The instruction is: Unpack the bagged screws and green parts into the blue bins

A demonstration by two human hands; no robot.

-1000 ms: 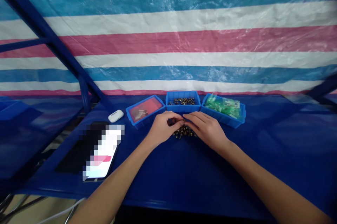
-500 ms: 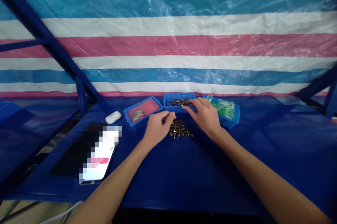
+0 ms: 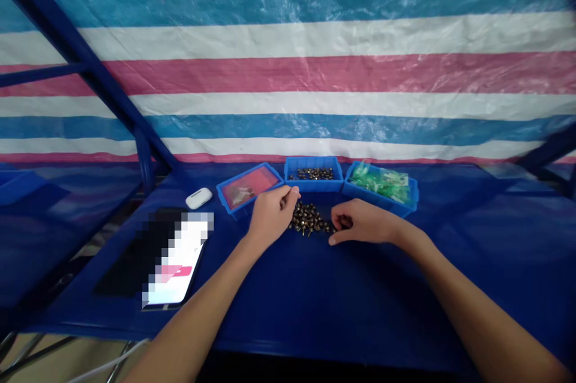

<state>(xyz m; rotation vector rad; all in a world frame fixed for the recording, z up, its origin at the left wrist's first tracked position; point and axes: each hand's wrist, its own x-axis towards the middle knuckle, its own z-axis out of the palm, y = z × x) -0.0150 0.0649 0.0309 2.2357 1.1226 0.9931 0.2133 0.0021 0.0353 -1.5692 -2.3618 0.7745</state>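
A pile of small bronze-coloured tacks (image 3: pixel 309 219) with domed heads lies on the blue table (image 3: pixel 288 293). My left hand (image 3: pixel 272 213) is closed at the pile's left edge, thumb and fingers pressed together; whatever it holds is hidden. At the right edge of the pile, my right hand (image 3: pixel 362 221) has its fingers curled and its thumb apart from them, with no tack visibly gripped. Behind the pile stands a blue bin (image 3: pixel 314 185) with more of these tacks inside.
Left of the middle bin is a blue bin (image 3: pixel 230 208) with a red sheet and small pale pieces. Another blue bin (image 3: pixel 382 203) on the right holds green plastic packets. A white case (image 3: pixel 198 198) and a lit phone (image 3: pixel 173 275) lie at left. Striped sheeting (image 3: pixel 315 71) hangs behind.
My right hand has come from the middle bin down to the right side of the pile, and its thumb and fingers have parted. My left hand stays by the pile. The view shifted slightly.
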